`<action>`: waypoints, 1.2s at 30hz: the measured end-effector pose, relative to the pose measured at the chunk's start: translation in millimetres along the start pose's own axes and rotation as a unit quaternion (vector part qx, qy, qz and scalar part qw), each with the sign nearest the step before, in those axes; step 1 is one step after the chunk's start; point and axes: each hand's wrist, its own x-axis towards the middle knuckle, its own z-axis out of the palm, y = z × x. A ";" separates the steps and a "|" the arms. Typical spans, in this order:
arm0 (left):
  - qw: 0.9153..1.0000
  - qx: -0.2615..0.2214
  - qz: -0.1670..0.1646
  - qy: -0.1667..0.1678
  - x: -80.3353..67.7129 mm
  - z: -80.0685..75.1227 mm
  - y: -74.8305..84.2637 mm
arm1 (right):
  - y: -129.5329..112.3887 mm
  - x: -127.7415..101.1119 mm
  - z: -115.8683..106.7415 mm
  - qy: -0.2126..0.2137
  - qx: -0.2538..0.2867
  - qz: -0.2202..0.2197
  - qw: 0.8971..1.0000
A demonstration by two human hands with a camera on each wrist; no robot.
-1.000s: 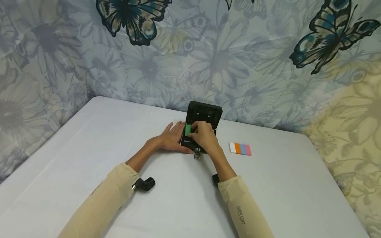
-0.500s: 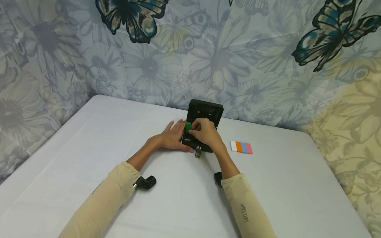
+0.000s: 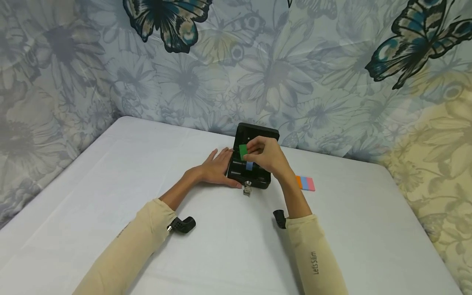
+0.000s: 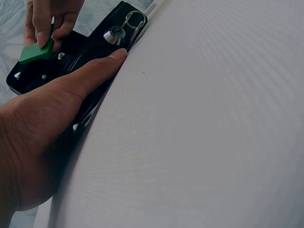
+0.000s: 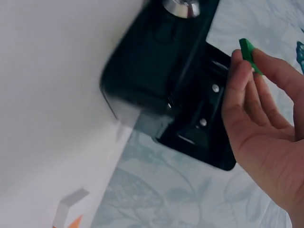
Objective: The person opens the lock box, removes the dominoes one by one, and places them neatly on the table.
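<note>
glossy black plastic box [image 3: 250,172], metal key [image 3: 247,188]

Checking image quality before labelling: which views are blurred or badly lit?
Head view: even light, sharp; green block clear in the right hand. Left wrist: left hand close, soft and shadowed. Right wrist: black box motion-blurred.

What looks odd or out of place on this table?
Nothing stands out. The black box sits open with its key in the lock, the left hand steadies it, the right hand pinches a green block, and coloured blocks lie in a tidy row.
</note>
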 end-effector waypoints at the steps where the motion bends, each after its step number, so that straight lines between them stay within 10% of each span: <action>1: 1.000 0.001 0.001 -0.001 0.2 -0.1 0.7 | -0.2 -0.4 -2.8 0.000 0.010 0.000 1.000; 36: 1.000 0.003 0.001 0.002 -6.0 -4.9 9.7 | 1.1 -4.4 -26.3 -0.003 0.107 0.010 0.994</action>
